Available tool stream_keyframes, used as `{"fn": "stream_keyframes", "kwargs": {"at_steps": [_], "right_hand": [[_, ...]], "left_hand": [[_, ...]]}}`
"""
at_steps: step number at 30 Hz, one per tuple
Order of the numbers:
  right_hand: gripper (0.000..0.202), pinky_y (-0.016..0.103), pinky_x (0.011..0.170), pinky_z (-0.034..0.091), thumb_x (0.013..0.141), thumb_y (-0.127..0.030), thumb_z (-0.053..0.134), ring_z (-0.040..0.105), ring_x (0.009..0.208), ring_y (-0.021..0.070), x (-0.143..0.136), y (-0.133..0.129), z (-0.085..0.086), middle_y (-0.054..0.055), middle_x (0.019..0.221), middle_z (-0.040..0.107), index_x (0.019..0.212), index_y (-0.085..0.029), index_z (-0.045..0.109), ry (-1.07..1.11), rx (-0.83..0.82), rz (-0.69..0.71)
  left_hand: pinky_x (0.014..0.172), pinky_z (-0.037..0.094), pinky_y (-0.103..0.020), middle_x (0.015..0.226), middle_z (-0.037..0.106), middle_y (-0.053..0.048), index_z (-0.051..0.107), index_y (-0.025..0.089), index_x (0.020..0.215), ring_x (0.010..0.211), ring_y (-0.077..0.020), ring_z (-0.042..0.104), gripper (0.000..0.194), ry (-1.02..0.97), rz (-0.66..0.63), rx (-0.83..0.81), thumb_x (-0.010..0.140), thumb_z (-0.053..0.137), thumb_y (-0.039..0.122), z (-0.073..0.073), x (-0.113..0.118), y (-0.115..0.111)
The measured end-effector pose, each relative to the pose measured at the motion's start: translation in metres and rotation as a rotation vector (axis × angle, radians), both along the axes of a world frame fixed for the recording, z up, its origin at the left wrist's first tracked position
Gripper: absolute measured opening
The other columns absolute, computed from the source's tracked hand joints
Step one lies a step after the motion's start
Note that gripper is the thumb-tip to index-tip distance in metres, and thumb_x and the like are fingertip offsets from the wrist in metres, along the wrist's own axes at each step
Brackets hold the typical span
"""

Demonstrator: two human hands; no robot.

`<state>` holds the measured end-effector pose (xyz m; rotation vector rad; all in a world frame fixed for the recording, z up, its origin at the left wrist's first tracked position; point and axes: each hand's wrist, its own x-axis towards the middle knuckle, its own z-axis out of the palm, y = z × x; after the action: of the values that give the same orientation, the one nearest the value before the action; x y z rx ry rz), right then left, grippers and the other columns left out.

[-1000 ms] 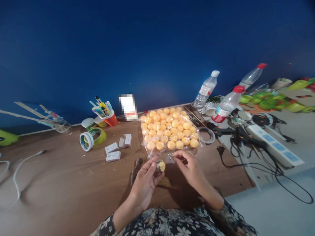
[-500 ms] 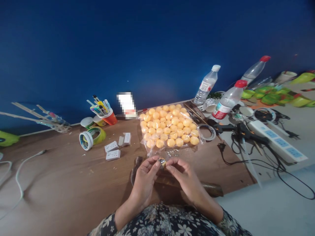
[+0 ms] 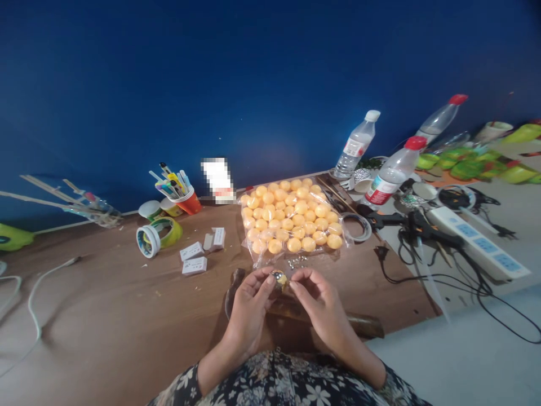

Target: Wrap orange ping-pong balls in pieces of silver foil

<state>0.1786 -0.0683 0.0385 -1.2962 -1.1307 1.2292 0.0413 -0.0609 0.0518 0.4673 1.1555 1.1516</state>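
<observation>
My left hand (image 3: 252, 300) pinches a small shiny round piece (image 3: 279, 277) with a yellowish patch on its right side. Just to the right is my right hand (image 3: 316, 296), thumb and forefinger pressed together beside the piece; whatever is between those fingertips is too small to make out. Beyond my fingers lie small silvery bits (image 3: 297, 262) at the front edge of a clear bag of yellow-orange balls (image 3: 291, 217). A brown, wood-like rod (image 3: 366, 325) passes beneath my hands, partly hidden by them.
Small white boxes (image 3: 194, 266), tape rolls (image 3: 149, 242) and a pen cup (image 3: 189, 202) stand to the left. Rightward are bottles (image 3: 386, 177), a black clamp (image 3: 431, 230), a power strip (image 3: 479, 242) and loose black cables (image 3: 439, 277). A blue wall (image 3: 253, 84) rises behind.
My right hand has moved slightly right, away from the shiny piece, showing more of the yellowish patch. My left hand keeps its hold.
</observation>
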Motion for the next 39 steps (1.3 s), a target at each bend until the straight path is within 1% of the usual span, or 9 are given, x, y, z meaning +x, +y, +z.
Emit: {"fn": "stream_keyframes", "kwargs": {"at_steps": [6,10,17,20,24,26,31,35,39], "right_hand": [[0.015,0.029,0.073,0.052,0.088,-0.032,0.055,0.065,0.078,0.0192,0.001,-0.003,0.003,0.004,0.083,0.069,0.086,-0.021,0.065,-0.126,0.117,0.023],[0.009,0.028,0.069,0.052,0.084,-0.028,0.061,0.065,0.073,0.0187,0.001,-0.005,0.002,0.002,0.077,0.069,0.079,-0.021,0.063,-0.169,0.108,0.040],[0.007,0.027,0.069,0.054,0.085,-0.027,0.062,0.068,0.074,0.0181,0.003,-0.006,0.000,0.003,0.082,0.071,0.089,-0.022,0.063,-0.184,0.173,-0.054],[0.006,0.028,0.071,0.055,0.086,-0.025,0.061,0.069,0.076,0.0191,0.005,-0.006,0.000,0.004,0.084,0.073,0.086,-0.022,0.067,-0.280,0.256,-0.052],[0.013,0.033,0.079,0.055,0.089,-0.022,0.058,0.070,0.087,0.0210,0.007,-0.005,-0.004,0.006,0.093,0.074,0.093,-0.024,0.070,-0.362,0.407,-0.010],[0.014,0.033,0.079,0.056,0.088,-0.021,0.059,0.070,0.086,0.0207,0.007,-0.004,-0.007,0.005,0.093,0.075,0.095,-0.024,0.070,-0.374,0.440,-0.028],[0.008,0.030,0.074,0.057,0.085,-0.018,0.063,0.070,0.079,0.0196,0.005,-0.003,-0.009,0.004,0.083,0.074,0.085,-0.023,0.069,-0.354,0.481,-0.106],[0.011,0.031,0.075,0.057,0.081,-0.013,0.067,0.070,0.081,0.0196,0.003,-0.004,-0.010,0.003,0.083,0.074,0.083,-0.023,0.070,-0.278,0.535,-0.167],[0.013,0.030,0.075,0.058,0.079,-0.011,0.069,0.070,0.082,0.0184,0.000,-0.006,-0.013,0.002,0.082,0.075,0.082,-0.024,0.070,-0.150,0.510,-0.201]], "left_hand": [[0.068,0.052,-0.023,0.082,0.071,-0.003,0.069,0.015,0.089,0.073,-0.0134,0.065,0.033,0.006,0.006,0.006,0.063,0.082,0.030,0.001,0.001,0.000],[0.066,0.050,-0.020,0.080,0.071,-0.002,0.069,0.016,0.091,0.070,-0.0118,0.063,0.033,0.034,-0.001,0.006,0.065,0.081,0.030,0.001,0.001,-0.001],[0.070,0.051,-0.023,0.085,0.070,-0.004,0.067,0.016,0.094,0.075,-0.0135,0.065,0.032,0.035,-0.033,0.007,0.067,0.080,0.030,0.003,0.002,-0.001],[0.071,0.051,-0.022,0.085,0.070,-0.004,0.067,0.016,0.094,0.076,-0.0131,0.064,0.032,0.042,-0.040,0.015,0.068,0.079,0.030,0.003,0.003,-0.001],[0.071,0.050,-0.022,0.087,0.071,-0.004,0.067,0.016,0.094,0.076,-0.0124,0.063,0.031,0.042,-0.052,0.030,0.069,0.079,0.031,0.001,0.002,-0.001],[0.070,0.050,-0.022,0.087,0.070,-0.004,0.067,0.016,0.095,0.075,-0.0122,0.063,0.031,0.066,-0.062,0.029,0.070,0.078,0.032,0.000,0.002,-0.001],[0.067,0.048,-0.021,0.087,0.070,-0.004,0.067,0.016,0.095,0.076,-0.0125,0.061,0.034,0.123,-0.063,0.017,0.069,0.078,0.034,-0.001,0.003,-0.001],[0.061,0.045,-0.018,0.082,0.070,-0.002,0.068,0.016,0.093,0.072,-0.0104,0.060,0.032,0.123,-0.066,0.011,0.068,0.079,0.033,0.001,0.004,-0.001],[0.065,0.046,-0.018,0.080,0.070,-0.001,0.069,0.016,0.087,0.074,-0.0102,0.061,0.028,0.095,-0.055,0.046,0.066,0.081,0.030,0.001,0.005,-0.001]]}}
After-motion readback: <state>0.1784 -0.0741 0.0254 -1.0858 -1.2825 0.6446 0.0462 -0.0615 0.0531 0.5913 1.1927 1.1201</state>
